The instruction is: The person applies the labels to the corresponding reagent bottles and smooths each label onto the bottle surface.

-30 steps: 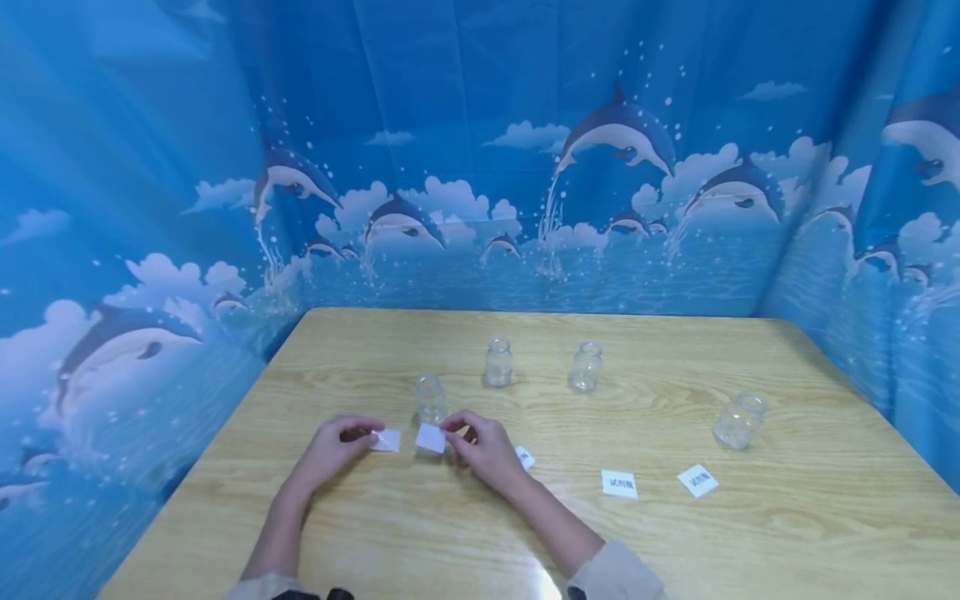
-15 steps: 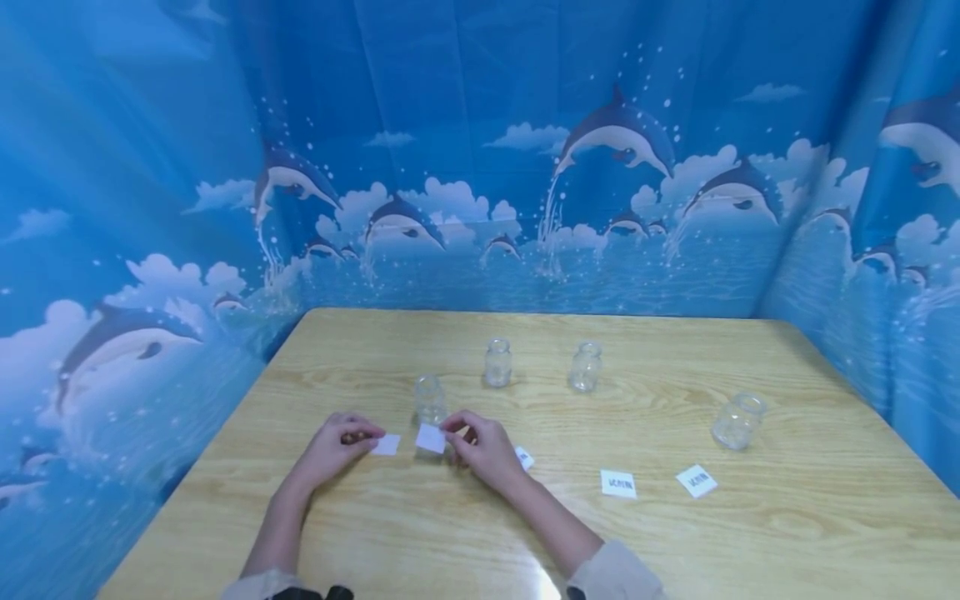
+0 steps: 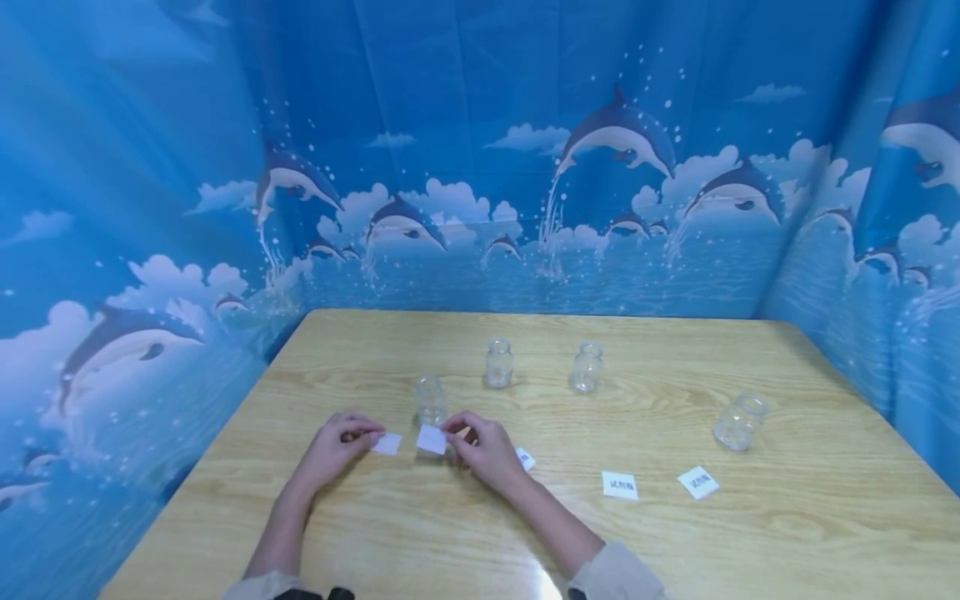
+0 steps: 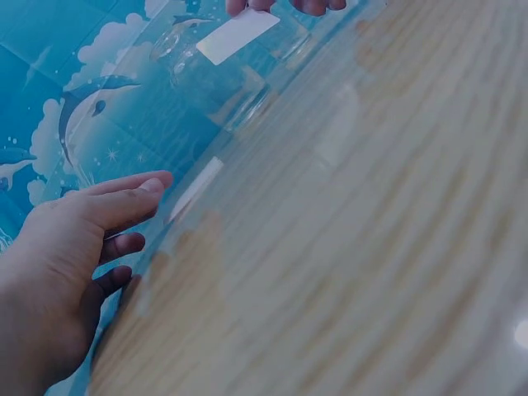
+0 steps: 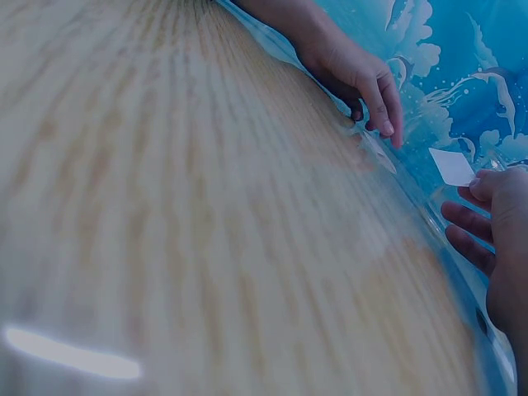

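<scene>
My right hand (image 3: 483, 450) pinches a small white paper card (image 3: 431, 439) by its edge, thumb against fingers. That card is tilted up in front of a clear glass jar (image 3: 429, 398). In the right wrist view the raised card (image 5: 453, 167) shows blank on this side. My left hand (image 3: 339, 446) lies close to the table, its fingertips at the left edge of a second white card (image 3: 387, 444). In the left wrist view this second card (image 4: 196, 190) lies low at the table surface, just past the straight thumb and forefinger of the left hand (image 4: 74, 256).
Two more glass jars (image 3: 498, 364) (image 3: 587, 368) stand farther back, and another jar (image 3: 740, 422) is at the right. Cards with dark handwriting (image 3: 619, 484) (image 3: 698, 482) lie to the right. One marked card (image 3: 525, 458) is partly behind the right forearm. A dolphin-print curtain (image 3: 480, 167) surrounds the table.
Both hands keep nearly the same places. A thin line across the card by the left hand, seen a second ago, is gone now; the card's face looks plain.
</scene>
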The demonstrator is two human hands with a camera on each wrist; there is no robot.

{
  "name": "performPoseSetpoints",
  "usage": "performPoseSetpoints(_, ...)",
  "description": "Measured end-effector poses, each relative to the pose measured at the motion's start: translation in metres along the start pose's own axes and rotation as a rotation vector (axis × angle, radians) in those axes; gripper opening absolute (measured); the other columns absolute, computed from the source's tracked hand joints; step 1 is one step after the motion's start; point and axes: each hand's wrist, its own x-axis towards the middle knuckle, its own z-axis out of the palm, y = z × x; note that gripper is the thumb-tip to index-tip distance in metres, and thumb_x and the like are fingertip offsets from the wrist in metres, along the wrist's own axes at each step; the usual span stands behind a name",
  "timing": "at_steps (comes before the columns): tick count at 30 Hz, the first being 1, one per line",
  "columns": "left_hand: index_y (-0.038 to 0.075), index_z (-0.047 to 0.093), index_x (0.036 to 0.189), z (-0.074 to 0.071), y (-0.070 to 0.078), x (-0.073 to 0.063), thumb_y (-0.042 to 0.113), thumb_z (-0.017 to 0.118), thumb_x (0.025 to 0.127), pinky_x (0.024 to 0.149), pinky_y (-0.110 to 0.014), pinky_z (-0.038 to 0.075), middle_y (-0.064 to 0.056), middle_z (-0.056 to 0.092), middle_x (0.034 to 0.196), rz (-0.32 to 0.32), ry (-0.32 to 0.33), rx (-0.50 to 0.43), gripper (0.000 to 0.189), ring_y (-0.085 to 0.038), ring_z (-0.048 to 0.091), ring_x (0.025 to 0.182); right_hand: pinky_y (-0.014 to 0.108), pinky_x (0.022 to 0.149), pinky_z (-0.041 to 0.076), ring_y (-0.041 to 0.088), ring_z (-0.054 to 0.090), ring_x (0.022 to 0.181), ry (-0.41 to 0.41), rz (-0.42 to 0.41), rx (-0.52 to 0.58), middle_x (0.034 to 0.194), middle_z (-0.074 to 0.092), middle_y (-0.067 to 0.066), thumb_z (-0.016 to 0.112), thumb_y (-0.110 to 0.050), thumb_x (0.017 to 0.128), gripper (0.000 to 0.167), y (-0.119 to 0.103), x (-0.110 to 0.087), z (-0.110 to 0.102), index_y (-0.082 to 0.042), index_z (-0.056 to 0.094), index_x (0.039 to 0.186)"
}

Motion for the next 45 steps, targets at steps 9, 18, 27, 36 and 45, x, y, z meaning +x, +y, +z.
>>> performPoseSetpoints(9,0.005,0.069,0.084,0.034,0.036,0.002,0.001,0.075,0.073,0.064,-0.021,0.044,0.002,0.060,0.079,0.219,0.282,-0.012,0.013,-0.013,0.052,0.074,0.019,0.042,0.046,0.028,0.059,0.056,0.013,0.016,0.001,0.090,0.064,0.013,0.061,0.003,0.085,0.013,0.010,0.002,0.001,0.003,0.063,0.098)
performPoseSetpoints(18,0.011,0.065,0.083,0.064,0.057,0.003,0.014,0.082,0.060,0.074,-0.030,0.046,0.004,0.059,0.085,0.571,0.239,0.250,0.029,-0.015,0.053,0.081,0.016,0.044,0.045,0.034,0.059,0.058,0.006,-0.012,-0.015,0.090,0.063,0.019,0.059,0.005,0.085,0.013,-0.020,-0.004,-0.005,0.008,0.060,0.097)
performPoseSetpoints(27,0.012,0.066,0.080,0.065,0.059,0.003,0.015,0.084,0.058,0.070,-0.032,0.047,0.003,0.059,0.085,0.615,0.238,0.290,0.029,-0.015,0.053,0.078,0.020,0.043,0.046,0.023,0.060,0.055,0.016,-0.010,-0.018,0.090,0.065,0.010,0.062,-0.001,0.085,0.014,0.019,0.003,0.003,0.000,0.063,0.099)
performPoseSetpoints(36,0.011,0.067,0.080,0.063,0.062,0.001,0.010,0.080,0.064,0.074,-0.030,0.046,0.001,0.062,0.087,0.571,0.233,0.206,0.021,-0.015,0.055,0.082,0.024,0.044,0.049,0.026,0.060,0.056,0.017,0.003,-0.003,0.092,0.064,0.012,0.061,-0.002,0.086,0.015,0.015,0.003,0.002,0.001,0.062,0.101)
performPoseSetpoints(45,0.007,0.064,0.082,0.064,0.063,0.001,-0.004,0.075,0.068,0.063,-0.025,0.047,0.002,0.061,0.080,0.548,0.288,0.072,0.021,-0.015,0.054,0.072,0.040,0.051,0.053,0.036,0.061,0.060,-0.002,0.022,0.031,0.095,0.062,0.018,0.058,-0.001,0.088,0.015,-0.017,-0.003,-0.005,0.007,0.060,0.100)
